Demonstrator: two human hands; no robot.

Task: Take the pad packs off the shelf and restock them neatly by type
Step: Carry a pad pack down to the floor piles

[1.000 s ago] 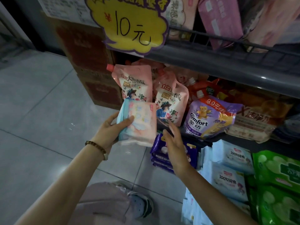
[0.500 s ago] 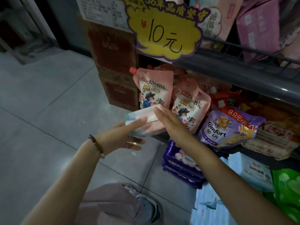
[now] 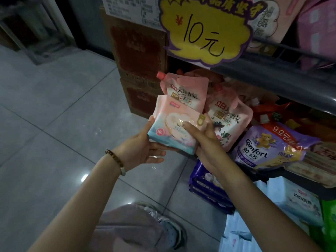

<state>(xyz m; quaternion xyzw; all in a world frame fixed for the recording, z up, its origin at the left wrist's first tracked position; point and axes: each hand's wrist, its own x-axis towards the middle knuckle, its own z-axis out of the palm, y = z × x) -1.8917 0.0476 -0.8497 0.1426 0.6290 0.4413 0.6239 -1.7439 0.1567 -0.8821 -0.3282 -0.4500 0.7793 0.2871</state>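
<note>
While both hands grasp it, the pad pack (image 3: 172, 130) is off the shelf, held in the air in front of the pouch row; the head view is the only one.

**Pack.** Soft, glossy plastic film, formed as a flat pillow-like rectangle. The upper part is pink and the lower part pale blue. The front carries a white cloud-shaped panel, with a round gold seal at the upper right corner. The front faces the camera and the pack is tilted slightly clockwise.

**Left hand (image 3: 143, 148).** It grasps the pack from below, palm up. The thumb lies on the left edge and the fingers lie under the bottom edge. A brown bead bracelet (image 3: 114, 159) circles the wrist.

**Right hand (image 3: 207, 140).** It grasps the right side. The thumb presses across the front face and the fingers wrap behind the right edge.

**Surroundings.**
- Two pink spout pouches (image 3: 187, 88) stand just behind the pack.
- A purple pouch (image 3: 269, 146) leans to their right.
- A dark metal shelf (image 3: 272, 77) runs above them.
- A yellow cloud-shaped sign (image 3: 209, 31) reading "10" hangs from that shelf.
- Flat purple packs (image 3: 207, 188) lie stacked below the right forearm.
- White packs (image 3: 300, 199) lie beside the purple ones.
- Brown cartons (image 3: 140, 57) stand on the glossy grey tile floor (image 3: 54, 124).
</note>
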